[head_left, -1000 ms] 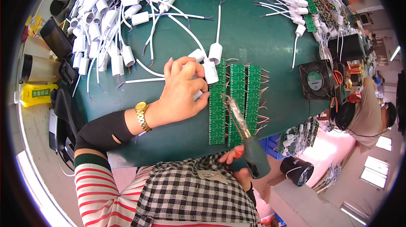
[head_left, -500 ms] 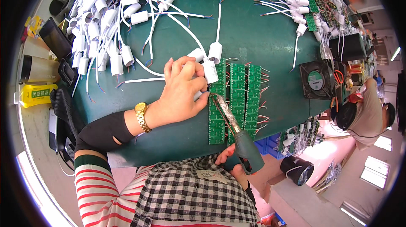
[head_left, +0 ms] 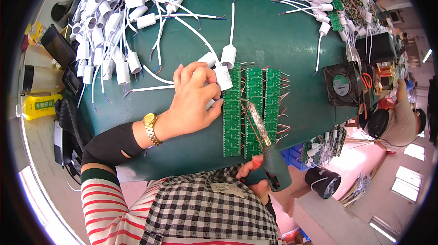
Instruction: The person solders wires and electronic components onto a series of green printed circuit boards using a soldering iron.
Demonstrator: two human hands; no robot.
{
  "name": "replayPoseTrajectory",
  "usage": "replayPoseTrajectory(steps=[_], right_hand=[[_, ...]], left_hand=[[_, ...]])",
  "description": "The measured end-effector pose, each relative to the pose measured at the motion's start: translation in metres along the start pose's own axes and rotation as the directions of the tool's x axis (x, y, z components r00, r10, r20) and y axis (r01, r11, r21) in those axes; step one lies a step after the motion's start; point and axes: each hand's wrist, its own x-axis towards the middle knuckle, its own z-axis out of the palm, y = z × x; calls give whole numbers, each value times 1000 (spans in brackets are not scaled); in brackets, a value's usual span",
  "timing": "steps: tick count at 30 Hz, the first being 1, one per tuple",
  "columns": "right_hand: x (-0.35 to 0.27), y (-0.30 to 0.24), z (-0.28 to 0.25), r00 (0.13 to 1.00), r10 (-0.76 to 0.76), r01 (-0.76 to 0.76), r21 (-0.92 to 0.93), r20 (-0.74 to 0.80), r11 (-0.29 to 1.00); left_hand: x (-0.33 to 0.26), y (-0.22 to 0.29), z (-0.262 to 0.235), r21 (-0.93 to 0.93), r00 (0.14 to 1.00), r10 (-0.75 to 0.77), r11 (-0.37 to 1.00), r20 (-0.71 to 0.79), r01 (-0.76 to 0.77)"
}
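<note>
Your green table (head_left: 273, 39) is crowded — white sockets heaped far-left, a fan (head_left: 343, 84) at its right edge — your left hand (head_left: 194, 101) pinches a white socket (head_left: 223, 77) onto green circuit boards (head_left: 252, 103), your right hand (head_left: 259, 176) grips a soldering iron (head_left: 267, 147).

- You work at a dark green table (head_left: 273, 39).
- To your left lies a pale floor (head_left: 41, 153).
- Bright windows (head_left: 406, 185) glow at lower right, lighting the pinkish floor (head_left: 360, 153) beneath.
</note>
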Motion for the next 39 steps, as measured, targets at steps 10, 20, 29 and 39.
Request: replayPoseTrajectory(steps=[10, 20, 29, 39], right_hand=[[6, 11, -1, 991, -124, 123, -7, -54, 992], [12, 26, -2, 968, -243, 247, 70, -62, 966], [12, 30, -7, 969, -247, 248, 108, -22, 963], [10, 32, -5, 962, -266, 271, 106, -56, 957]], left_hand=[[0, 1, 0, 13, 1000, 7, 1000, 14, -7], [1, 1, 1, 20, 999, 37, 999, 1, -38], [2, 1, -1, 7, 999, 43, 999, 9, -43], [3, -3, 0, -27, 994, 110, 993, -23, -111]])
